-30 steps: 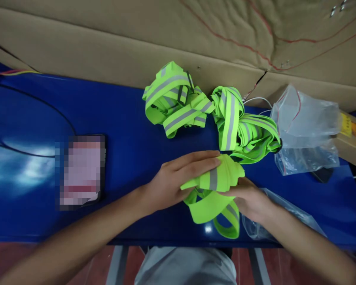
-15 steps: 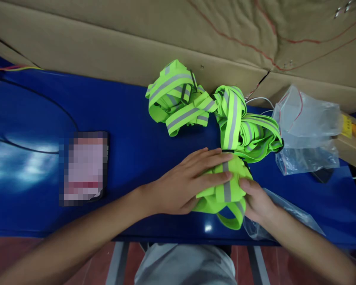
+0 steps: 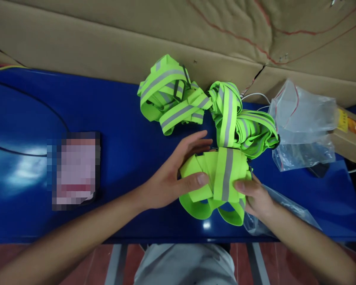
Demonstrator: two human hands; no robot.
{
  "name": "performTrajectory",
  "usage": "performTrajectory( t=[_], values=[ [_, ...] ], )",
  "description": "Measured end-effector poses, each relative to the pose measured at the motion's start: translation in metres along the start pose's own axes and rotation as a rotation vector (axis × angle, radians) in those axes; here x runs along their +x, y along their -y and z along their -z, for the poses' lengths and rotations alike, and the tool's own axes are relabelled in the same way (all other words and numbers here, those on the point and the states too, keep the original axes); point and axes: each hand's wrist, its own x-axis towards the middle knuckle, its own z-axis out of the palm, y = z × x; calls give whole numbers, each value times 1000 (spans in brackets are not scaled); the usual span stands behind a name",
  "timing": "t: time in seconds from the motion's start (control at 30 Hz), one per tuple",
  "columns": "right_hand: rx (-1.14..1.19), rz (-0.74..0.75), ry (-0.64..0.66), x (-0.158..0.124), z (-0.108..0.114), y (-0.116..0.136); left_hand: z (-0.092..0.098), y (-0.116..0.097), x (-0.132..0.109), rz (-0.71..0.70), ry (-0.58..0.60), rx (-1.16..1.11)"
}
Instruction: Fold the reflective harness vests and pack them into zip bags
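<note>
A folded bundle of neon-yellow reflective straps [image 3: 227, 174] with a grey stripe is between my hands near the front of the blue table. Two strap loops hang from its lower side. My right hand [image 3: 256, 196] grips its right end, thumb on the front and the other fingers mostly hidden behind. At its left end, my left hand [image 3: 175, 174] cups the bundle loosely, thumb lying across the front and fingers stretched out beyond the upper edge. Just behind are two more tangled bundles of reflective straps, one at left [image 3: 169, 95] and one at right [image 3: 240, 122], with black buckles.
On the blue table [image 3: 115, 118], a phone-like device with a blurred screen [image 3: 75, 170] lies at left, near a black cable [image 3: 38, 95]. Clear plastic bags [image 3: 304, 114] and a cardboard box [image 3: 350, 140] are at right. Another clear bag [image 3: 290, 208] lies under my right forearm. Brown covering [image 3: 106, 47] borders the back.
My left hand has slid left off the bundle's top to its left end, baring the front. The bundle has turned more face-on, and a second hanging loop shows. The view has shifted slightly.
</note>
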Motion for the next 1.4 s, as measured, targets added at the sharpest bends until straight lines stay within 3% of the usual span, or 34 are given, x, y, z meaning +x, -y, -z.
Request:
performTrajectory(
  t=[0.17, 0.33, 0.53, 0.7, 0.87, 0.93, 1.17, 1.4],
  values=[
    [-78, -12, 58, 4, 1, -1, -3, 3, -2, -209, -41, 250],
    [-147, -32, 139, 6, 3, -2, -6, 7, -4, -310, -33, 377],
    [-146, -78, 146, 2, 4, 2, -6, 2, -5, -193, -83, 180],
    [-130, -6, 68, -1, 3, 8, 3, -5, 0, -156, -61, 45],
    [-217, 133, 30, 0, 3, 14, 9, -9, 4, -390, -223, 453],
    [-237, 183, 12, 1, 3, 13, 8, -9, 4, -388, -242, 601],
    [-172, 242, -68, 2, 12, 2, 6, -4, 6, -321, -136, 532],
    [-118, 233, 11, 2, 16, 0, 11, 0, 4, -448, -57, 436]
  ],
)
